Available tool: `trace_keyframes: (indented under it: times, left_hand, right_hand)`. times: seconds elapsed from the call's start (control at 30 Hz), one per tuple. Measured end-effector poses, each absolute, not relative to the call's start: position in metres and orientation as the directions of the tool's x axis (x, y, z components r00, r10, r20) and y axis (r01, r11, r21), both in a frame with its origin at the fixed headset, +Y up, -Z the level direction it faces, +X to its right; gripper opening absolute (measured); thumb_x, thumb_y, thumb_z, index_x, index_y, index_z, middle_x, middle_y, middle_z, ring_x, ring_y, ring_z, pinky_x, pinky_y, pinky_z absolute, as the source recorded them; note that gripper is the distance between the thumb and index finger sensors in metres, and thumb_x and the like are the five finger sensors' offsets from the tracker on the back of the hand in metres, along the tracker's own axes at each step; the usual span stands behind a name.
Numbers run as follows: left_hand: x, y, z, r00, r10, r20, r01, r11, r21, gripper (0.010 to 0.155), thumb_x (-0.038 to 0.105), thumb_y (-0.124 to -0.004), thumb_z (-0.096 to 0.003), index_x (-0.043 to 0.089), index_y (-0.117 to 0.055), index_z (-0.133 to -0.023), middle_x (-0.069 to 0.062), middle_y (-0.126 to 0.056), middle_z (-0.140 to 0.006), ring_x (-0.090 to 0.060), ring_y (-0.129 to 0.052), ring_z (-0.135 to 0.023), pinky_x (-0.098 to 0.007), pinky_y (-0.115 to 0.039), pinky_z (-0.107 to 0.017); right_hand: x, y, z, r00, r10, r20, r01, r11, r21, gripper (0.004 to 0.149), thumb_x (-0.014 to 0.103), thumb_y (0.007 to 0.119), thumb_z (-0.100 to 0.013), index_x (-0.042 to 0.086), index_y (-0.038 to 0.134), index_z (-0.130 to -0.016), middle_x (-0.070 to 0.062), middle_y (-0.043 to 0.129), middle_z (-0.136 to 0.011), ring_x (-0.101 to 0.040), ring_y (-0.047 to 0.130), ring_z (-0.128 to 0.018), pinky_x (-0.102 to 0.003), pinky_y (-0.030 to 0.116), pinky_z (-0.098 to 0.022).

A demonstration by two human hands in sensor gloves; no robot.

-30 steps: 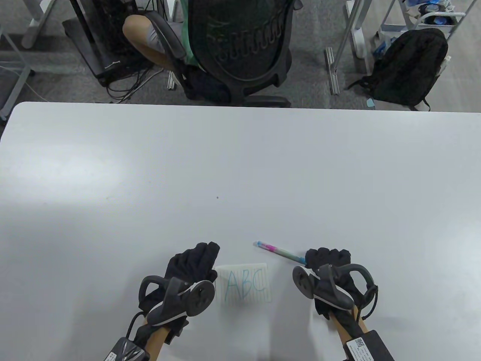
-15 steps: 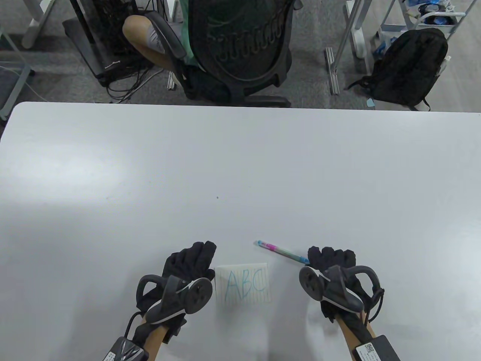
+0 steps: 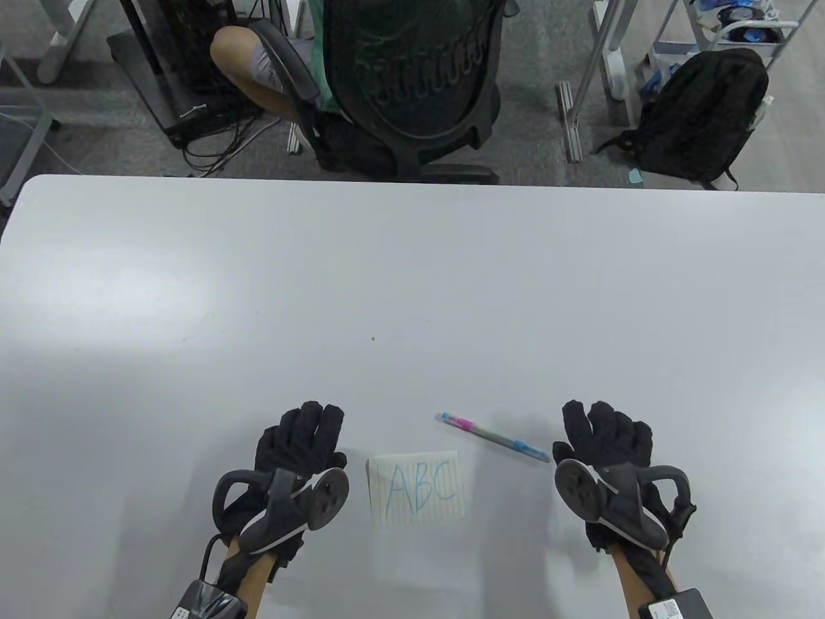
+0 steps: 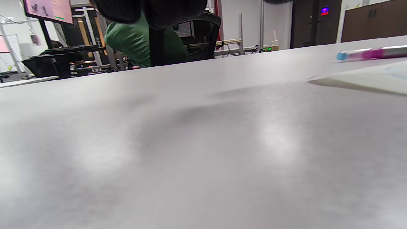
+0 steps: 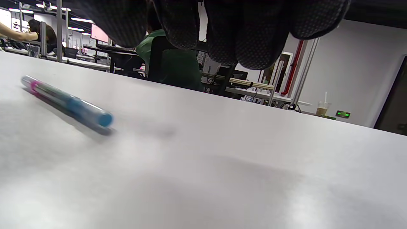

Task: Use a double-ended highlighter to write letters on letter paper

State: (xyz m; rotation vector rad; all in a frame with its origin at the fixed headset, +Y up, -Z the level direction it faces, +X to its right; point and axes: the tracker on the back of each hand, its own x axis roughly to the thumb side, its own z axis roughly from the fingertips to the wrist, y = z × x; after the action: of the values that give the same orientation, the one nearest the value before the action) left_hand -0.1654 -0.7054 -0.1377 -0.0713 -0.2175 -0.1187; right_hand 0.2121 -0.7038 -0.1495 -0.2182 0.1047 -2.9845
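The small lined letter paper (image 3: 417,487) lies near the table's front edge with "ABC" written on it in blue. The double-ended highlighter (image 3: 493,438), pink at one end and blue at the other, lies loose on the table just beyond the paper's right corner; it also shows in the right wrist view (image 5: 66,102) and the left wrist view (image 4: 370,53). My left hand (image 3: 303,433) rests left of the paper, fingers relaxed, holding nothing. My right hand (image 3: 602,425) is right of the highlighter, fingers relaxed and apart from it.
The white table (image 3: 412,277) stretches far beyond the paper. Past its far edge sits a person in a black office chair (image 3: 412,71). A black backpack (image 3: 702,116) stands on the floor at the far right.
My right hand has let go of the highlighter's blue end and moved right. My left hand has slid left, off the paper's edge. The highlighter and paper stay put.
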Motion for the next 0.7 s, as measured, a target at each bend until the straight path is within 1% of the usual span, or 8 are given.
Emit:
trace_keyframes:
  times: [0.1,0.27,0.4,0.7]
  left_hand:
    - [-0.172,-0.708,-0.14,0.978,-0.096,0.183,0.113,0.99,-0.085,0.069,0.048,-0.053,-0.0604,0.021,-0.029,-0.119,-0.015,-0.036,-0.125,-0.041,-0.052,-0.115,-0.059,-0.056,-0.081]
    - [-0.181,-0.714,-0.143,0.982,-0.124,0.142,0.142,0.983,-0.12,0.071,0.051,-0.052,-0.0595,0.021,-0.029,-0.12,-0.018,-0.032,-0.126,-0.046,-0.045,-0.116,-0.062,-0.053,-0.082]
    - [-0.186,-0.718,-0.145,0.985,-0.129,0.118,0.146,0.979,-0.145,0.072,0.052,-0.052,-0.0593,0.021,-0.029,-0.12,-0.019,-0.031,-0.126,-0.048,-0.043,-0.116,-0.063,-0.051,-0.082]
    - [-0.187,-0.721,-0.145,0.985,-0.121,0.12,0.139,0.979,-0.147,0.072,0.052,-0.052,-0.059,0.021,-0.029,-0.12,-0.019,-0.031,-0.126,-0.049,-0.041,-0.116,-0.064,-0.05,-0.082]
  right_hand:
    - [0.219,-0.708,-0.15,-0.978,-0.166,0.123,0.158,-0.985,-0.071,0.064,0.043,0.064,-0.056,0.011,0.056,-0.111,-0.037,0.063,-0.107,-0.06,0.068,-0.091,-0.075,0.054,-0.064]
    - [0.224,-0.715,-0.149,-0.973,-0.2,0.115,0.194,-0.979,-0.057,0.064,0.043,0.064,-0.056,0.011,0.055,-0.111,-0.037,0.06,-0.109,-0.061,0.064,-0.093,-0.075,0.053,-0.064]
    - [0.224,-0.717,-0.148,-0.969,-0.219,0.113,0.214,-0.975,-0.056,0.064,0.044,0.064,-0.056,0.012,0.055,-0.112,-0.037,0.058,-0.11,-0.062,0.061,-0.095,-0.076,0.051,-0.064]
    - [0.224,-0.717,-0.146,-0.969,-0.22,0.113,0.215,-0.975,-0.05,0.064,0.044,0.063,-0.056,0.013,0.055,-0.111,-0.037,0.058,-0.11,-0.063,0.06,-0.095,-0.076,0.051,-0.065]
